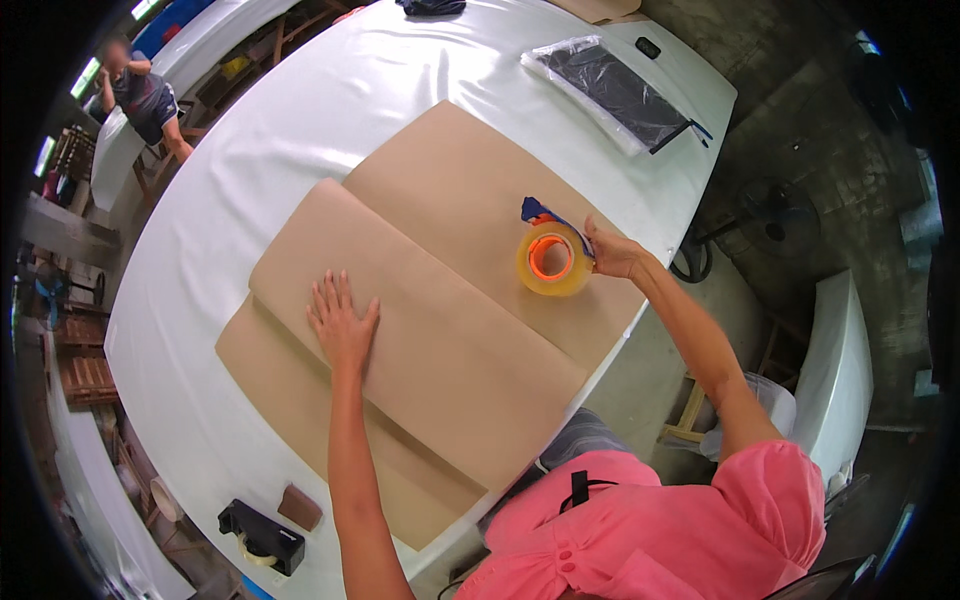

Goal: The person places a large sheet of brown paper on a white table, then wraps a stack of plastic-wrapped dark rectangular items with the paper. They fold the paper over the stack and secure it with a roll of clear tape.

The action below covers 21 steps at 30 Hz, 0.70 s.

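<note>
A large sheet of brown kraft paper (pixel 450 165) lies on the white-covered table, with a folded flap (pixel 440 330) across its middle. My left hand (pixel 343 325) rests flat on the flap, fingers spread, holding nothing. Above the right part of the paper, my right hand (pixel 612 250) grips a tape dispenser (pixel 540 212) with a blue end and orange parts. It carries a wide roll of clear yellowish tape (pixel 556 285) around an orange hub. The dispenser's handle is mostly hidden by my fingers.
A black desktop tape dispenser (pixel 262 538) and a small brown block (pixel 300 508) sit at the table's near left. Far right lies a dark item in clear plastic (pixel 615 90). A fan (pixel 770 220) stands beyond the right edge; another person (pixel 145 95) is far left.
</note>
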Each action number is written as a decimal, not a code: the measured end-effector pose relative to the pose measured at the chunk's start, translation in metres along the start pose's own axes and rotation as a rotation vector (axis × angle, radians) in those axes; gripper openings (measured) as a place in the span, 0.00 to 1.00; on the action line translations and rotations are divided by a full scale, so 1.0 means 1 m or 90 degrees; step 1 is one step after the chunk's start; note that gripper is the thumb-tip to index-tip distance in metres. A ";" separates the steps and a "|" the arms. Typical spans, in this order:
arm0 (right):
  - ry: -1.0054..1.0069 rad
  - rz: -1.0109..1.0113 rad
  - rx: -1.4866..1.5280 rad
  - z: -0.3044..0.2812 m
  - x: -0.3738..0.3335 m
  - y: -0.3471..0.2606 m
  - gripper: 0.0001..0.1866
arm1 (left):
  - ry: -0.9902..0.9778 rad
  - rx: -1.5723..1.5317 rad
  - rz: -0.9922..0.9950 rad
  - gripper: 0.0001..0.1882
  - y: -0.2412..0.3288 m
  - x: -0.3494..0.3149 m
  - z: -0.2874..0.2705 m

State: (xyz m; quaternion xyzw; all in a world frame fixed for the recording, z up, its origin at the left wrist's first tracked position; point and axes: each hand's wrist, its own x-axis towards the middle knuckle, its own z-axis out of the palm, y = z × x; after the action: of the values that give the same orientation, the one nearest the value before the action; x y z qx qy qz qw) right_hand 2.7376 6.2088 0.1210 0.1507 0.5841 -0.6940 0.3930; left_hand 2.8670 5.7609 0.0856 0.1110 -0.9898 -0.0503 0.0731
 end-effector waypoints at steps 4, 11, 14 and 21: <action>-0.053 -0.009 0.217 0.033 -0.004 0.015 0.21 | -0.004 0.018 -0.009 0.40 -0.004 0.001 0.002; -0.101 -0.109 0.094 0.079 -0.020 0.028 0.25 | -0.005 0.008 -0.010 0.40 -0.003 0.003 0.003; 0.009 -0.243 0.183 0.172 -0.038 0.033 0.21 | -0.006 0.005 -0.023 0.40 -0.008 -0.001 0.004; -0.136 -0.272 -0.061 0.252 -0.025 0.056 0.23 | 0.002 0.027 -0.016 0.40 -0.006 0.005 0.003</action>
State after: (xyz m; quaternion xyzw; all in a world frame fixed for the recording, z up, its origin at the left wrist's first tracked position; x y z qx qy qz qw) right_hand 2.8574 5.9838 0.1676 -0.0696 0.5901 -0.7448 0.3038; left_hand 2.8633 5.7541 0.0822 0.1250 -0.9891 -0.0298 0.0719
